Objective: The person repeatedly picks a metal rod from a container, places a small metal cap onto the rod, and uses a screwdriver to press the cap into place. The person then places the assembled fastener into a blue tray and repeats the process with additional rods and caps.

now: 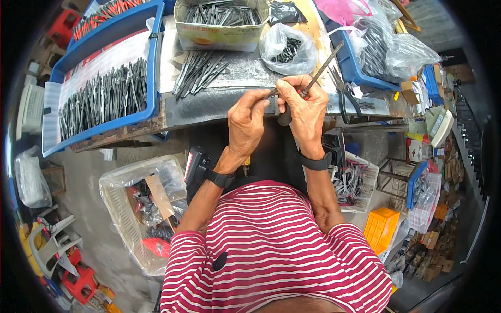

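My left hand (246, 122) is closed in a pinch on a small dark metal piece (272, 94), which is mostly hidden by the fingers. Close against it, my right hand (304, 112) is wrapped round a long, thin metal rod tool (324, 67). Its shaft points up and to the right, and a dark rounded end (284, 119) pokes out below the palm. The fingertips of both hands meet at the small piece, just over the front edge of the bench (201, 109). A loose pile of slim dark metal pieces (198, 73) lies beyond the left hand.
At left, a blue tray (152, 68) holds many slim dark metal pieces. A cardboard box (222, 39) and a plastic bag (269, 55) of dark parts stand behind. Pliers (344, 96) lie at right, beside another blue tray (347, 60). Crates (117, 208) flank my legs.
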